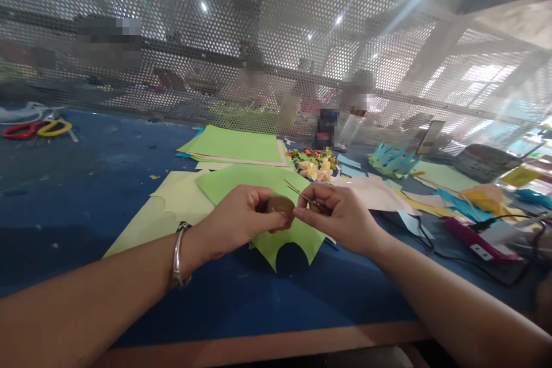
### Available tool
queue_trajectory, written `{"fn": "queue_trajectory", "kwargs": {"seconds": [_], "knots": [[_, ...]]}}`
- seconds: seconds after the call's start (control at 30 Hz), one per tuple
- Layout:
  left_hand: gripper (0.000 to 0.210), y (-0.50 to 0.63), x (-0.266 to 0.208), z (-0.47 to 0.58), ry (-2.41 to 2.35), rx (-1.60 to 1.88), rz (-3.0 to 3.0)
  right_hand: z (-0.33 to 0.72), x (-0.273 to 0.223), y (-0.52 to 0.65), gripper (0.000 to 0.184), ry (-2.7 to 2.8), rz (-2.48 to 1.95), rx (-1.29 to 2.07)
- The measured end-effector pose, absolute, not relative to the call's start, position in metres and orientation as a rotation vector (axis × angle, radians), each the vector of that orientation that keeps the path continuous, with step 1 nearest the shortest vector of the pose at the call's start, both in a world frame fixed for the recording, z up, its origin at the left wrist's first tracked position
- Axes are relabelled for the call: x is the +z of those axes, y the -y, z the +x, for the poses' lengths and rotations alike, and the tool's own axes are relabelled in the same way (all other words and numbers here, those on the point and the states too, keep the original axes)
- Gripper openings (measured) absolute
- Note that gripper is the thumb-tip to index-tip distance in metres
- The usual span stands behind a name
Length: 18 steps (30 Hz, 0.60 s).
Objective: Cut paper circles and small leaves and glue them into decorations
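My left hand (pixel 245 215) is closed around a brown round disc (pixel 280 205), which looks like a roll of tape. Its thumb presses on the near face. My right hand (pixel 334 213) grips a slim metal tool (pixel 297 191) with two thin prongs pointing up and left; whether it is tweezers or small scissors I cannot tell. The right thumb and fingertip pinch close at the disc's right edge; anything between them is too small to make out. Beneath both hands lies a light green paper sheet (pixel 297 241) with curved cut-outs along its near edge.
Pale yellow paper (pixel 142 221) lies left, stacked green sheets (pixel 241 144) behind. Folded paper flowers (pixel 317 168) and a spiky blue-green paper piece (pixel 392 160) stand beyond. Red-handled scissors (pixel 21 130) and yellow-handled scissors (pixel 54 127) rest far left. Right is a magenta power strip (pixel 478 241) with cables.
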<state>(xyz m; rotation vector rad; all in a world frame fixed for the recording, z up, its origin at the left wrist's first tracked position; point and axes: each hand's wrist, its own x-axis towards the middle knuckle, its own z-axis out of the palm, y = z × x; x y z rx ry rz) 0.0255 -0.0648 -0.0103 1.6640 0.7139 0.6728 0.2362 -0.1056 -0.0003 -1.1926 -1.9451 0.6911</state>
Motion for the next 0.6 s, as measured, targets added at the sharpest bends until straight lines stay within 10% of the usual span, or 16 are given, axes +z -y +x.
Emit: {"fn": "queue_trajectory", "kwargs": {"seconds": [0.6], "knots": [[0.033, 0.0719, -0.0083, 0.0288, -0.738, 0.843, 1.589, 0.2321, -0.0048, 0.1051, 0.031, 1.761, -1.127, 0.779]]}}
